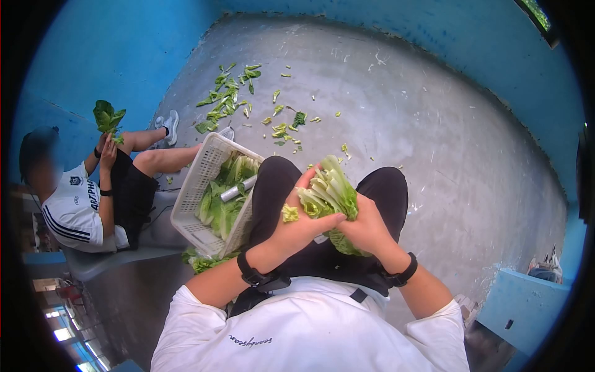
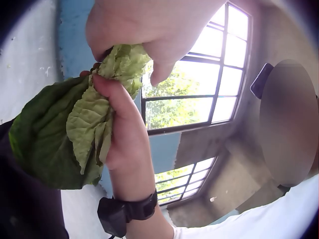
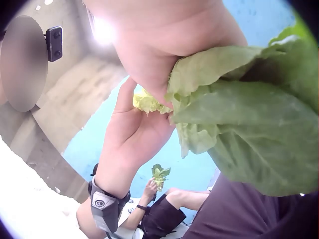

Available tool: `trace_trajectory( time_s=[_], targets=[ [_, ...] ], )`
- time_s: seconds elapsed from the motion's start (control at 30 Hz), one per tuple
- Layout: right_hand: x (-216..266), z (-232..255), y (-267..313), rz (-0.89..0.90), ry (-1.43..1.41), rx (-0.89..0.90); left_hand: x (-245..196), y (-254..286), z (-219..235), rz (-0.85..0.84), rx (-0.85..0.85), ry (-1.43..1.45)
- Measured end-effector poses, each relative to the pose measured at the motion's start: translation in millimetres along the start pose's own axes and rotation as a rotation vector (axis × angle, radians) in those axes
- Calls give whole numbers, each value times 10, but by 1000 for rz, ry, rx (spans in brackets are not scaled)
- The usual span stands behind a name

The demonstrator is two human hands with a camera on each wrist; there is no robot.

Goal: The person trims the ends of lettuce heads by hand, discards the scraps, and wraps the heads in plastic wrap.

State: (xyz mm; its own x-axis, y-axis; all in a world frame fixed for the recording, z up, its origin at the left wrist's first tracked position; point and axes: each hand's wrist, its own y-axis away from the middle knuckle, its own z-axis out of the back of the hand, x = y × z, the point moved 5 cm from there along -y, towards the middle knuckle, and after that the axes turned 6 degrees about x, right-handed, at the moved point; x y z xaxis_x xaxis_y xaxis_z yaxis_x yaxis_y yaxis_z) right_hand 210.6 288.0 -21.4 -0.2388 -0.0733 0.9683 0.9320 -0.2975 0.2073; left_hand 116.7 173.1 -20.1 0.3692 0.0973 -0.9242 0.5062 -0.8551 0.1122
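Both hands hold a head of leafy lettuce (image 1: 331,189) above the lap, its pale ribs pointing away and darker leaf hanging toward the body. My left hand (image 1: 291,228) grips it from the left, fingers partly hidden behind the stalks. From the right, my right hand (image 1: 370,230) wraps the lower leaves, and both thumbs meet near the front. A small yellow leaf piece (image 1: 289,213) lies against the left hand. In the left wrist view, broad green leaves (image 2: 50,134) spread below the right hand. The right wrist view shows the leaves (image 3: 259,124) large beside the right hand.
A white plastic crate (image 1: 214,149) with lettuce and a silver-coloured long item (image 1: 238,189) stands by the left knee. Torn leaves (image 1: 223,99) litter the floor ahead. At left, a seated person (image 1: 80,204) holds a leafy green (image 1: 108,116). A blue cabinet (image 1: 520,304) is at right.
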Motion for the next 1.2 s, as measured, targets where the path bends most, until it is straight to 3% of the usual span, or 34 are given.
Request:
trace_trajectory(
  time_s=[0.07,0.37,0.47,0.57,0.73,0.83,0.93,1.03,1.2],
  targets=[
    [-26,5,-6,-9,-24,5,-145,0,-24,33,18,9],
    [-64,-154,-29,-55,-26,21,-59,-23,65,3,-122,451],
    [85,-180,-18,-62,42,30,-95,-36,57,26,-163,363],
    [133,-226,-42,-32,202,43,-120,-47,20,-73,-185,172],
    [150,-345,-24,48,436,18,-72,-56,81,22,-291,140],
    [86,-369,-21,12,407,90,-29,-43,111,41,-315,140],
    [65,-321,-3,30,160,262,-15,-16,139,19,-315,110],
    [91,-198,2,-144,11,407,-29,-9,150,-9,-285,100],
    [-110,-76,-149,-136,-331,476,-82,-28,99,-31,-165,103]
  ],
)
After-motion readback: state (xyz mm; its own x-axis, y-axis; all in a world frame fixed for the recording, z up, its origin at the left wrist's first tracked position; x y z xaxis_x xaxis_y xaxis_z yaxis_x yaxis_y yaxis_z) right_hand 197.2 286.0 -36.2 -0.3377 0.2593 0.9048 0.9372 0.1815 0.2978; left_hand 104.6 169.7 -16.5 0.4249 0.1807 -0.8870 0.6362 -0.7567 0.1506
